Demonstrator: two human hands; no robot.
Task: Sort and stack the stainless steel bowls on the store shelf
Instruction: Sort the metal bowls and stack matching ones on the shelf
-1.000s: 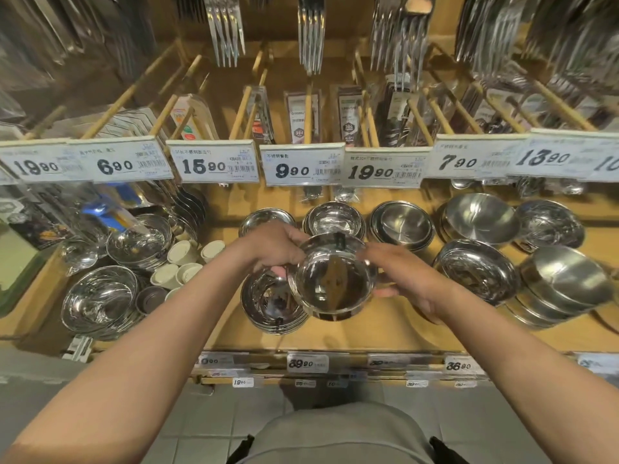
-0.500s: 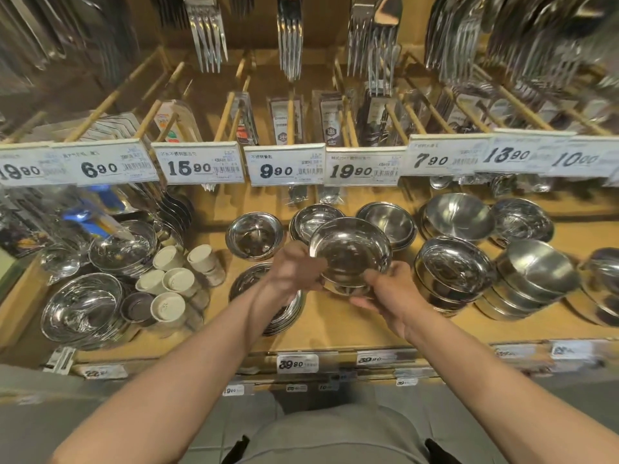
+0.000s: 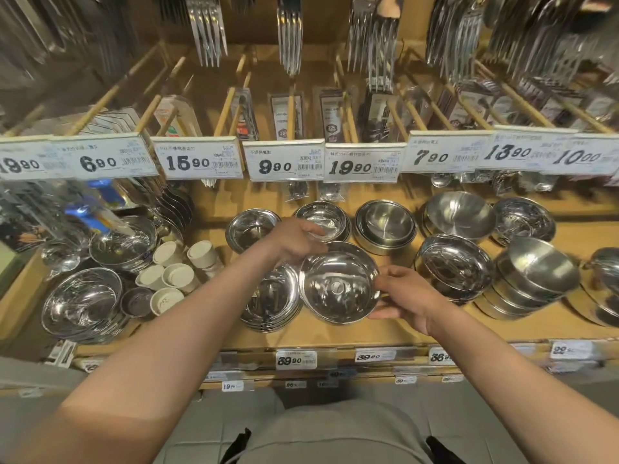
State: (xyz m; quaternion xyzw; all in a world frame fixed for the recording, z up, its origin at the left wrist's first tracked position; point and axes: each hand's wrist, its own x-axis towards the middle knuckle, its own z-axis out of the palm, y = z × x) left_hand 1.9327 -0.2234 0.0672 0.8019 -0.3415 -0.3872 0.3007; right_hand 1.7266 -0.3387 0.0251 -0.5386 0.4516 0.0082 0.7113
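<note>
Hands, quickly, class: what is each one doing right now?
Left hand: fingers relaxed, at the bowl's far rim; grip cannot be told.
Right hand: holds the bowl's right rim.

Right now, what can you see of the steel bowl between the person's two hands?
The bowl is shiny, mirror-like metal, apparently stainless steel, round and shallow with a rolled rim and a small round mark at its centre. It sits open side up, roughly level, low over the front of the wooden shelf; whether it rests on the wood I cannot tell. The right hand grips its right rim; the left hand is at its upper-left edge. To its left, a stack of similar bowls is overlapped by its rim.
</note>
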